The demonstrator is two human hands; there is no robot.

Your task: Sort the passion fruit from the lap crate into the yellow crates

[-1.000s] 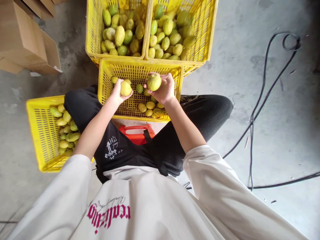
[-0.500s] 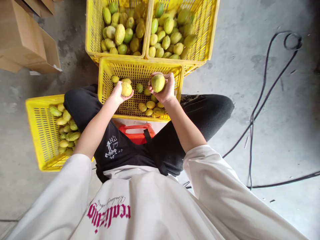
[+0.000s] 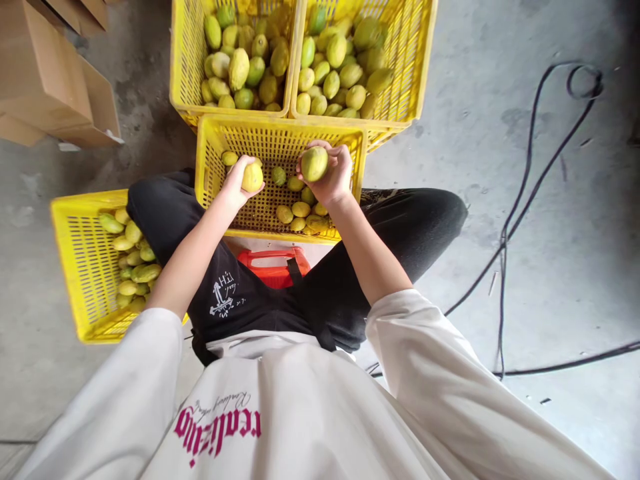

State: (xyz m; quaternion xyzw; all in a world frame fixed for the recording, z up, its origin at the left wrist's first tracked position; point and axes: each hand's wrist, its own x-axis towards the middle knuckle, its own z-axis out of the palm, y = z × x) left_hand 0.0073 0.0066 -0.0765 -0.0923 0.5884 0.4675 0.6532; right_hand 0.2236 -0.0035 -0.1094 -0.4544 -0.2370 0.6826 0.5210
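Observation:
Over the middle yellow crate [image 3: 201, 167], my left hand [image 3: 235, 185] is closed around a yellow lemon [image 3: 253, 177], its thumb side over the fruit. To the right, my right hand [image 3: 338, 179] cups a larger yellow-green lemon [image 3: 315, 164], with fingers curled behind it. Both fruits are held above the crate floor, apart from each other. Several loose lemons [image 3: 301, 209] lie below on the crate's slotted bottom, mostly in the near right part, and a greener one [image 3: 279, 176] sits near the centre.
Two fuller yellow crates of lemons [image 3: 239, 69] [image 3: 331, 85] stand just beyond. Another yellow crate [image 3: 83, 267] with lemons is beside my left leg. A red plastic object [image 3: 273, 275] lies between my legs. Cardboard boxes [image 3: 47, 73] stand far left; a black cable [image 3: 520, 200] loops over the floor at right.
The lemon in my left hand has turned slightly, and the fingers have shifted a little over it. In my right hand the lemon is tilted a bit differently. The crates stay put.

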